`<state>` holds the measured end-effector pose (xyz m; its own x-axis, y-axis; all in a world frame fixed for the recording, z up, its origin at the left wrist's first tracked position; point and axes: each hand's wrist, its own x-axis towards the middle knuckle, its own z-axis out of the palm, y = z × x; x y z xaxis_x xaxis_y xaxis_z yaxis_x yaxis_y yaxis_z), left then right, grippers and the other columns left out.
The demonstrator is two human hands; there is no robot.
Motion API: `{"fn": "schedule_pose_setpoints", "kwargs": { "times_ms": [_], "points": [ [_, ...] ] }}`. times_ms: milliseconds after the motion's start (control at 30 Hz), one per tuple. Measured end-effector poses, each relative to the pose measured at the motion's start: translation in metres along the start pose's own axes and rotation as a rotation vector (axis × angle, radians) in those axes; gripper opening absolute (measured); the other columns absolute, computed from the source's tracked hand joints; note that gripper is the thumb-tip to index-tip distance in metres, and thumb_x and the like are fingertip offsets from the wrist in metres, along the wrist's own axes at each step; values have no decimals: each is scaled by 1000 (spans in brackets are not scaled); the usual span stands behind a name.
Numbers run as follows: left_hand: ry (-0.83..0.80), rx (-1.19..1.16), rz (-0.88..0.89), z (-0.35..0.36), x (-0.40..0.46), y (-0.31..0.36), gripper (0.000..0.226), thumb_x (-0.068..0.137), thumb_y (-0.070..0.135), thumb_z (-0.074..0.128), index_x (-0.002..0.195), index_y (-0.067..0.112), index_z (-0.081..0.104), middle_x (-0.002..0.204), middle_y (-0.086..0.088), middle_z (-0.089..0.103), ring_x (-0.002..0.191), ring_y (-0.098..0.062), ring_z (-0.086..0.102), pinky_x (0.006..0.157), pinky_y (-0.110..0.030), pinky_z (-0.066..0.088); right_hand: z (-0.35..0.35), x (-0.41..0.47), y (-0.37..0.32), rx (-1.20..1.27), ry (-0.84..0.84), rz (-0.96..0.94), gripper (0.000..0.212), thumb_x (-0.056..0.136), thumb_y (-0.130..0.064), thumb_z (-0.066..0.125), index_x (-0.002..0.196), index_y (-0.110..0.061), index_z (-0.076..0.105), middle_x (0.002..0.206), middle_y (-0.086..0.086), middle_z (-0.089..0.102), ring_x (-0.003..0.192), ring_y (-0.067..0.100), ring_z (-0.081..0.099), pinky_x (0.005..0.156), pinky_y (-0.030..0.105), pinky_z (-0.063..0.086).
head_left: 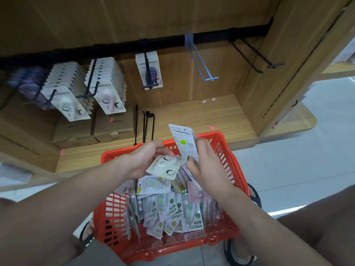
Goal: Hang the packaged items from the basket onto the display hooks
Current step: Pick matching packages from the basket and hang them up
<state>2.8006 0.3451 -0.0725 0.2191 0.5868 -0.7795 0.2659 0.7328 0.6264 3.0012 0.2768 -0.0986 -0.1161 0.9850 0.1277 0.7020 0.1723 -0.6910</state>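
— Above the orange basket (pixel 226 150), what do the hands hold?
— The left hand (pixel 143 160) grips a cream packet (pixel 165 167) with a white oval item. The right hand (pixel 207 167) pinches a white packet (pixel 184 141), standing upright, back side to the camera.
— And the other packaged items?
— Many lie in the basket (pixel 172 212), below both hands. Behind, black hooks (pixel 148 73) on the wooden display carry packets; the blue hook (pixel 201 62) and the right black hooks (pixel 255 56) are bare.
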Motion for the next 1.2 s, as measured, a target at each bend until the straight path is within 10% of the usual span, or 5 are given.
{"fn": "schedule_pose_setpoints", "kwargs": {
  "times_ms": [133,400,567,767,1200],
  "points": [
    [-178,-215,-6,-21,-33,24,90,95,80,36,128,3,69,135,-24,67,121,-38,64,103,-47,51,-12,12,-33,-280,18,-519,47,84,-4,74,124,-4,50,143,26,47,129,43,50,108,57,47],
    [-299,-88,56,-39,-80,32,52,93,52,59,111,8,80,124,-20,72,106,-31,72,111,-48,48,-37,30,-53,-573,-145,-939,54,73,17,49,117,-12,44,159,31,38,151,47,33,119,66,30],
    [-306,-222,67,-48,-89,35,53,93,51,59,120,9,76,136,-21,67,115,-34,69,106,-45,51,-44,44,-67,-498,-169,-816,52,81,-11,82,120,-22,49,164,12,40,149,40,40,118,63,36],
    [-194,-311,162,-53,-98,28,35,93,38,58,101,17,85,124,-16,74,106,-27,72,109,-45,48,-38,47,-78,-168,-339,-642,37,94,-21,43,128,-19,58,172,-2,22,161,18,12,121,46,37],
    [-125,-388,193,-43,-74,25,35,84,8,61,118,7,70,124,-21,73,99,-29,73,99,-42,55,-39,56,-78,90,-518,-262,75,74,16,52,138,-25,59,171,-24,10,156,-6,6,124,26,26]
  ]
}}
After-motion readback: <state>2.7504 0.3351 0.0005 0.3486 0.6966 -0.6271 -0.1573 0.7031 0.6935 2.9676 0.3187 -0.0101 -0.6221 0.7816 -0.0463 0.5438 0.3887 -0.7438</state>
